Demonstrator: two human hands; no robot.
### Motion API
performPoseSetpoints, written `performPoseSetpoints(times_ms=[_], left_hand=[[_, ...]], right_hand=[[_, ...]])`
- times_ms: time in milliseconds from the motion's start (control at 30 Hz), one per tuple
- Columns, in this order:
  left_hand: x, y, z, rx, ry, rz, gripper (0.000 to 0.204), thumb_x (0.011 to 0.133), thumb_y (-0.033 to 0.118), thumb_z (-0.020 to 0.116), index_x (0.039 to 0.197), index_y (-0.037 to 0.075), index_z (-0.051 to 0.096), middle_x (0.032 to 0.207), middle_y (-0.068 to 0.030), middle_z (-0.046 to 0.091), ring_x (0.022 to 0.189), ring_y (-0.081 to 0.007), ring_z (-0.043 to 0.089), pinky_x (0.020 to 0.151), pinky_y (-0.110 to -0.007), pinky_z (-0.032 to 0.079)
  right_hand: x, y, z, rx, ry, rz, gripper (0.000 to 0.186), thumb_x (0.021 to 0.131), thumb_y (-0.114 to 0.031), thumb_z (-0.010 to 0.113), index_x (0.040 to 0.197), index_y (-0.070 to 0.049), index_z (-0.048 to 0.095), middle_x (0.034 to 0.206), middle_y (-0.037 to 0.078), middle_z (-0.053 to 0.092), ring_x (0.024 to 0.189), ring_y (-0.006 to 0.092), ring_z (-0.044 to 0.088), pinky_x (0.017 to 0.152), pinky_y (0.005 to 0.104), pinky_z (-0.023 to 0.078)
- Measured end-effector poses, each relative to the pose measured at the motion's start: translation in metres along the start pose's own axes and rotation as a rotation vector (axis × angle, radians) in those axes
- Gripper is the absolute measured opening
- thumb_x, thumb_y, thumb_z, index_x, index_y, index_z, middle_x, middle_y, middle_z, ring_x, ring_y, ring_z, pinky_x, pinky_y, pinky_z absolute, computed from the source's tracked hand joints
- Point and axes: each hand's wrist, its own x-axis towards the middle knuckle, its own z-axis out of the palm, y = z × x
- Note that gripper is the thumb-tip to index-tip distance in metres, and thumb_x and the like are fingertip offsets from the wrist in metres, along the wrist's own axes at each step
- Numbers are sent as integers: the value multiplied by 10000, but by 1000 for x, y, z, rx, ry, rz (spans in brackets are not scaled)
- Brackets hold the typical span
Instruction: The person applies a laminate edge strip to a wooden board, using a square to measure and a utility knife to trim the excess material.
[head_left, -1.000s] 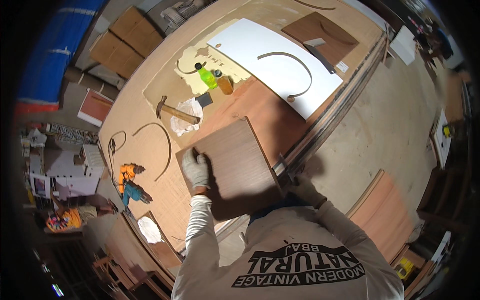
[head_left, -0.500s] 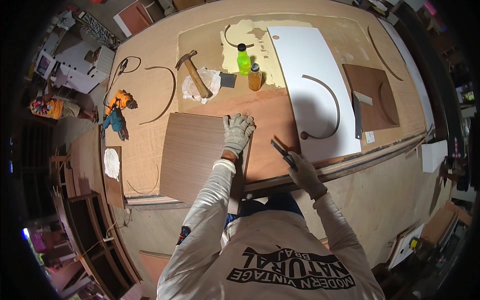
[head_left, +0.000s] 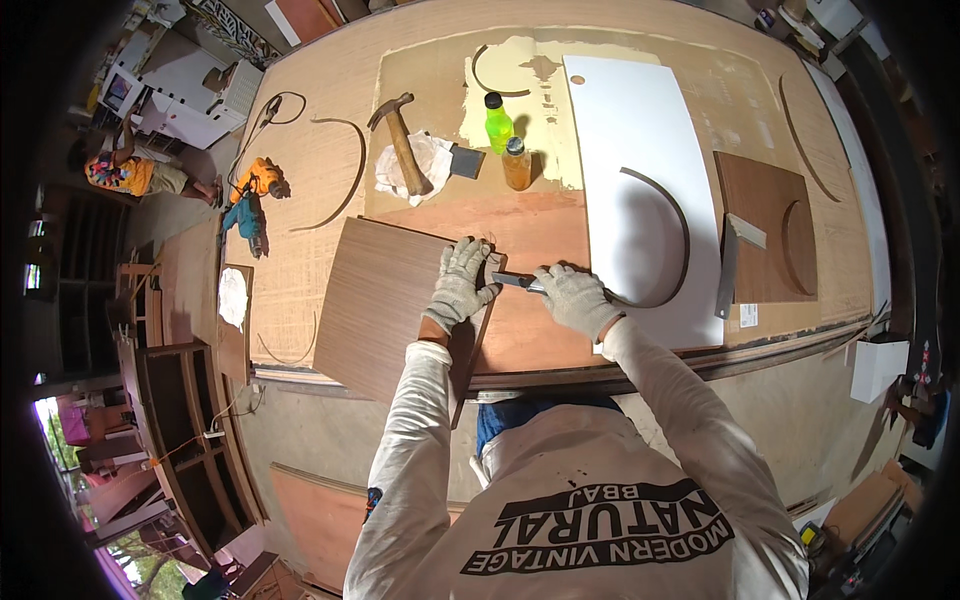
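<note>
"While our pale-gloved right hand (head_left: 577, 298) curls closed around the slim black-and-silver cutter knife (head_left: 518, 281), which way does the blade point?"

"Leftward from that hand, its long axis crosswise, the tip just beside the right edge of the flat brown wood-grain panel (head_left: 385, 295); we can't tell whether they touch."

"And our pale-gloved left hand (head_left: 460, 280)?"

"It lies palm down, fingers partly spread, on the panel's far right corner, closed around nothing we can see. It is nearer the panel, which stretches leftward from it and back toward us. We see no clear long axis there, but its right edge runs roughly square to the knife."
</note>
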Motion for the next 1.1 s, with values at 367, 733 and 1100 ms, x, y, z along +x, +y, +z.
performPoseSetpoints(times_ms=[367, 733, 1100], left_hand=[[5, 11, 3, 27, 189, -1, 723, 889, 511, 812, 1491, 170, 602, 1480, -111, 616, 1484, -358, 477, 1268, -591, 259], [14, 17, 10, 13, 271, -46, 565, 889, 424, 819, 1378, 166, 705, 1392, -93, 667, 1421, -336, 531, 1250, -591, 272], [18, -9, 3, -22, 142, -5, 474, 895, 399, 804, 1321, 197, 759, 1363, -78, 699, 1374, -317, 572, 1145, -549, 349]], right_hand=[[47, 23, -1, -86, 20, -84, 385, 924, -122, 638, 1307, -98, 660, 1171, 155, 707, 1146, 330, 682, 991, 475, 525], [80, 35, -9, -211, -103, -187, 436, 1010, -211, 623, 1442, -166, 591, 1202, 145, 695, 1128, 324, 680, 950, 478, 516], [76, 14, -11, -186, -104, -151, 519, 926, -143, 656, 1443, -183, 632, 1214, 132, 693, 1148, 308, 672, 965, 471, 548]])
